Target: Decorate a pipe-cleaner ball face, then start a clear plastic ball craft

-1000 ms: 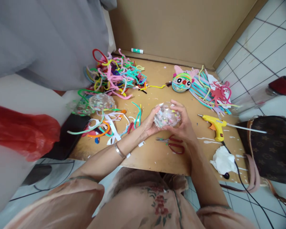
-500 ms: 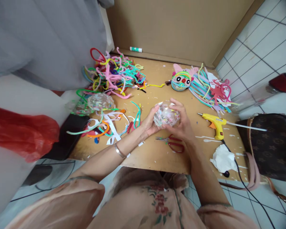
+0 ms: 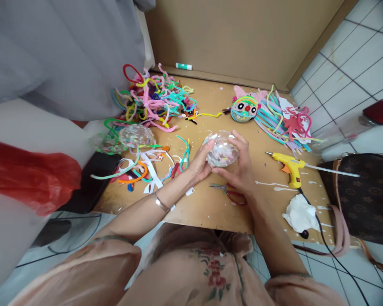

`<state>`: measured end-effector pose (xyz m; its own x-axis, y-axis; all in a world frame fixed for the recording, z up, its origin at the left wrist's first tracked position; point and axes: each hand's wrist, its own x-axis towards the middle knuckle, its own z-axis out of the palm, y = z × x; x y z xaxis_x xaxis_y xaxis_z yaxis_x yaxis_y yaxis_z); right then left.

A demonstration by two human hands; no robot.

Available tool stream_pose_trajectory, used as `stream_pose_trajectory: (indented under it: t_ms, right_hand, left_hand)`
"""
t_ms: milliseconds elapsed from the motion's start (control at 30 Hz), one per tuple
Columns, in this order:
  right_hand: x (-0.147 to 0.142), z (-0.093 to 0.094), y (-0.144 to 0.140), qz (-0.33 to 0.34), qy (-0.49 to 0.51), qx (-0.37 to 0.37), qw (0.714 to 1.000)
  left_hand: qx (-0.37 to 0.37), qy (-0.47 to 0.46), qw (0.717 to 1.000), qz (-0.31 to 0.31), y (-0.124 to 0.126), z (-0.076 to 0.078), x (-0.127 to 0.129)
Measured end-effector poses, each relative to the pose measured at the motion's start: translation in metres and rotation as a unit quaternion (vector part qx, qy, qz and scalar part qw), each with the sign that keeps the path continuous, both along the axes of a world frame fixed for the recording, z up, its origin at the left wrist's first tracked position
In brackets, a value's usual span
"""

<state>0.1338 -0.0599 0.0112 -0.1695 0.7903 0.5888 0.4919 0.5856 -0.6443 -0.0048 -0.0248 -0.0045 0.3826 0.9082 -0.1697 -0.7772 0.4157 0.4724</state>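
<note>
A clear plastic ball (image 3: 221,149) with coloured bits inside is held above the wooden board (image 3: 204,204). My left hand (image 3: 201,163) cups its left side and my right hand (image 3: 239,165) wraps its right side and underside. Red-handled scissors (image 3: 231,192) lie on the board just below my right hand. A second clear ball (image 3: 136,136) rests at the left among cut strips.
A tangle of coloured pipe cleaners (image 3: 155,100) lies at the back left. A decorated ball with eyes (image 3: 244,109) and more strips sit at the back right. A yellow glue gun (image 3: 289,166), a crumpled tissue (image 3: 299,214), a brown bag (image 3: 364,195) and a red plastic bag (image 3: 28,176) surround the board.
Both hands have lifted and turned the clear ball slightly, so more of its top shows. Nothing on the board has moved.
</note>
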Motion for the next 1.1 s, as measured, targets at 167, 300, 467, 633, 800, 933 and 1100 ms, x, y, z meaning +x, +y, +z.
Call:
stream_pose_trajectory:
  t_ms: [167, 300, 467, 633, 800, 933, 1100]
  right_hand:
    - [0.000, -0.005, 0.003, -0.026, 0.040, 0.017, 0.999]
    - [0.005, -0.004, 0.004, -0.032, 0.064, 0.014, 0.997]
    - [0.008, -0.003, 0.003, -0.004, 0.067, 0.007, 0.998]
    - [0.007, 0.002, 0.000, 0.033, 0.035, 0.001, 0.999]
    - [0.006, 0.005, -0.002, 0.053, 0.027, -0.024, 0.998]
    - [0.002, 0.007, -0.003, 0.032, 0.000, -0.015, 0.999]
    - [0.001, 0.006, -0.005, -0.076, -0.015, 0.069, 0.995]
  left_hand:
    - [0.030, 0.006, 0.999, -0.032, -0.004, 0.003, 0.001]
    - [0.044, 0.047, 0.997, -0.032, -0.002, 0.009, -0.002]
    - [0.016, 0.064, 0.996, -0.052, 0.006, 0.007, -0.013]
    - [0.041, 0.044, 0.992, -0.114, 0.016, 0.000, -0.025]
    - [0.082, 0.046, 0.989, -0.117, 0.014, 0.000, -0.021]
    - [0.076, 0.062, 0.993, -0.069, 0.012, 0.005, -0.016]
    - [0.098, 0.089, 0.991, 0.019, 0.021, 0.008, -0.020]
